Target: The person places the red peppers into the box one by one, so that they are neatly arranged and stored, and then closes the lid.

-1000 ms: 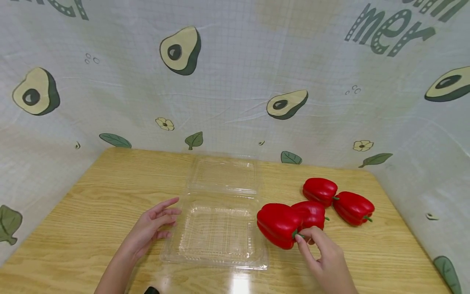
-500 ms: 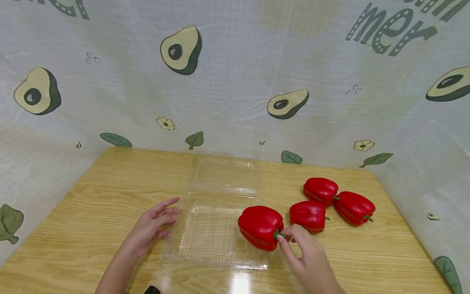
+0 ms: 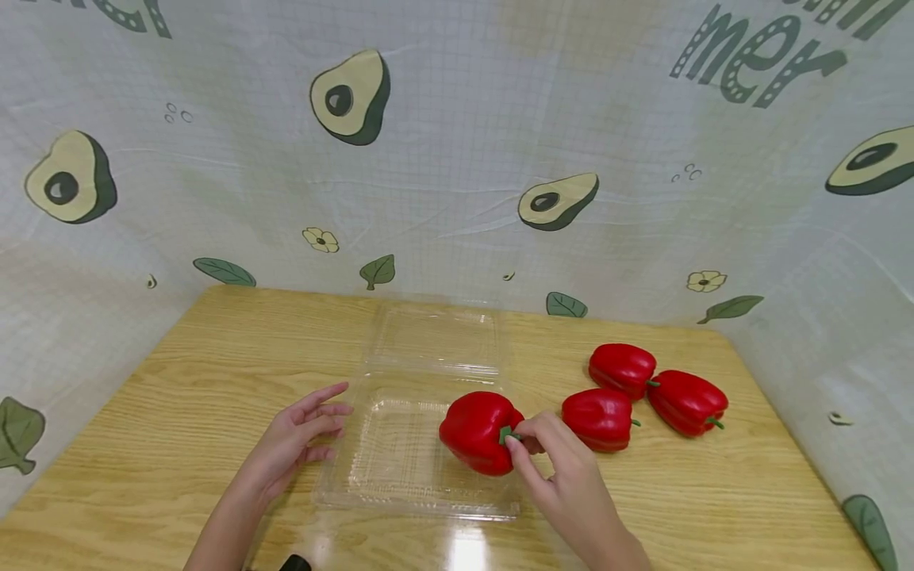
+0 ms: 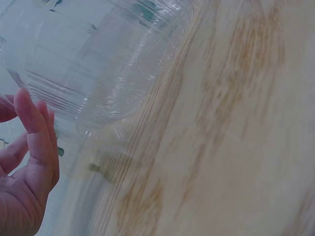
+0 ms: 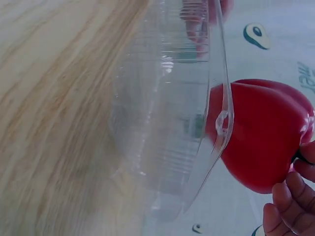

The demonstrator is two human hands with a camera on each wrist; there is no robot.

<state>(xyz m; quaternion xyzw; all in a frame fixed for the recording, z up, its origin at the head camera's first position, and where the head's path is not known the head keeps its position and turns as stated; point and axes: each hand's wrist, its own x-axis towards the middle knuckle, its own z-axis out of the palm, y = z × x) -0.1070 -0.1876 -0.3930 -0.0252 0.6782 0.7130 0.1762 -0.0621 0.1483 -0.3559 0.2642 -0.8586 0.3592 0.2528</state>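
A clear plastic clamshell box (image 3: 417,508) lies unfolded on the wooden table, its lid (image 3: 435,337) laid back toward the wall. By the green stem, my right hand (image 3: 564,468) pinches a red bell pepper (image 3: 471,432) over the right half of the box base. The right wrist view shows this pepper (image 5: 261,132) raised above the box rim (image 5: 229,105). At the left edge of the box is my left hand (image 3: 296,432), its fingers loosely extended. Those fingers (image 4: 37,128) reach the box wall in the left wrist view; I cannot tell whether they touch it.
Three more red bell peppers lie on the right: a near one (image 3: 598,419), a back one (image 3: 621,369) and a rightmost one (image 3: 687,403). A cloth with avocado prints (image 3: 457,159) hangs behind and beside the table. A small black object (image 3: 295,563) shows at the bottom edge.
My right hand has carried the bell pepper leftward, from beside the near pepper to over the box base, and the pepper has turned somewhat. My left hand has stayed in place.
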